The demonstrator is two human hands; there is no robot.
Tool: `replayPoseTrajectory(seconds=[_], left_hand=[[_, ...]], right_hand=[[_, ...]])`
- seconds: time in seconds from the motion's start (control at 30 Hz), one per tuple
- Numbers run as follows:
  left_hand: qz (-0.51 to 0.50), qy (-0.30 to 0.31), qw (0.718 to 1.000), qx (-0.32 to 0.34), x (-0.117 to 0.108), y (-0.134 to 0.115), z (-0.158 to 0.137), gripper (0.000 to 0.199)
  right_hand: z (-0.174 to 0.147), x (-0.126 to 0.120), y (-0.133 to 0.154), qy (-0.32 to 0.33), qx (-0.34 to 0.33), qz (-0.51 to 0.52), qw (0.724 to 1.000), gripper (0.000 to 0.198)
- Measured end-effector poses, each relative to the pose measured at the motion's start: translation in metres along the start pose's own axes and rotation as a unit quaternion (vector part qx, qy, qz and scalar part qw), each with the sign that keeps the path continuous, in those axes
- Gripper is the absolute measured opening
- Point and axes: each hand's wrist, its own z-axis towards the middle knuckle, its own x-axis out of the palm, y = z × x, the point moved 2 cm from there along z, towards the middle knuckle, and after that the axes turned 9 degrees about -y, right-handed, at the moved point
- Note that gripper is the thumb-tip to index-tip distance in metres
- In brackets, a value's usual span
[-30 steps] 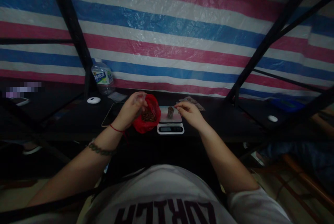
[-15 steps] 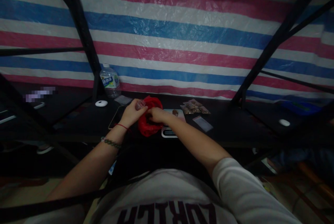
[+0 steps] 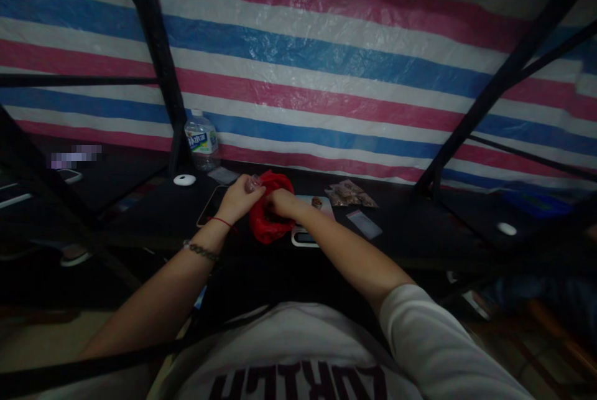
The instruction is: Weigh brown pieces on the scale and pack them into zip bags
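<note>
My left hand [image 3: 239, 199] is closed around a small clear plastic cup [image 3: 253, 183], at the left rim of a red plastic bag [image 3: 265, 233]. The bag stands with its mouth open. Inside that mouth is my right hand [image 3: 281, 204], its fingers curled downward; their tips and anything between them are hidden. Just right of the bag lies a white digital scale [image 3: 305, 238], partly covered by my right forearm. A small brown heap [image 3: 317, 202] sits on the scale. What the bag contains is too dark to make out.
Several filled clear packets [image 3: 351, 193] and a flat clear zip bag [image 3: 364, 224] lie right of the scale. Leftward are a phone [image 3: 208, 208], a white earbud case [image 3: 185, 180], a flat clear bag [image 3: 222, 175] and a water bottle [image 3: 203, 142]. Black metal posts [image 3: 163, 58] flank the table.
The view has shifted slightly. My right hand stays in the red bag, its fingers a little more hidden. My left hand still holds the cup beside the bag.
</note>
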Motion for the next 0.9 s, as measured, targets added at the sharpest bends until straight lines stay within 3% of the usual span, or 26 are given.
replayPoseTrajectory(seconds=[0.4,0.57,0.9], left_hand=[[0.015,0.007,1.0,0.01,-0.002,-0.003,-0.001,0.038],[0.016,0.014,1.0,0.011,-0.001,-0.004,-0.002,0.038],[-0.004,0.016,1.0,0.01,0.001,0.0,-0.001,0.038]], right_hand=[[-0.015,-0.018,0.004,0.052,0.006,-0.011,0.999,0.031],[-0.014,-0.011,0.008,0.08,0.001,0.018,0.997,0.036],[-0.009,-0.006,0.003,0.077,-0.006,-0.027,0.997,0.025]])
